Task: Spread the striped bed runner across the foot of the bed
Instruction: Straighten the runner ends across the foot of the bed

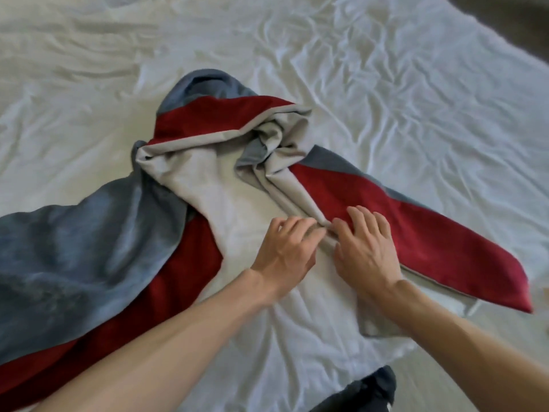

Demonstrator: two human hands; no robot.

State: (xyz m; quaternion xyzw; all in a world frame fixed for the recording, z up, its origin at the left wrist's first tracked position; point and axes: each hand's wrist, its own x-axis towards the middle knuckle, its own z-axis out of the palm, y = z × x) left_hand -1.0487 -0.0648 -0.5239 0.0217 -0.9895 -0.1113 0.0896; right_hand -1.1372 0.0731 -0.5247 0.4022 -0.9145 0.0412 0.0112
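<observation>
A wrinkled white sheet (148, 55) covers the bed (475, 93), with dark floor (523, 13) beyond its far right corner.

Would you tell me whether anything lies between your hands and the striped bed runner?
Nothing visible does: the left hand and right hand both touch the bunched bed runner, which lies on the white sheet.

We are looking at soft, even light, bright but not harsh. Beyond the runner (371, 200), the white sheet (386, 84) is showing only faint shadows in its creases. At the runner's left end, its blue fold is smearing with blur. Up and right of the runner, the sheet's edge is curving and the picture's corner is looking dark.
</observation>
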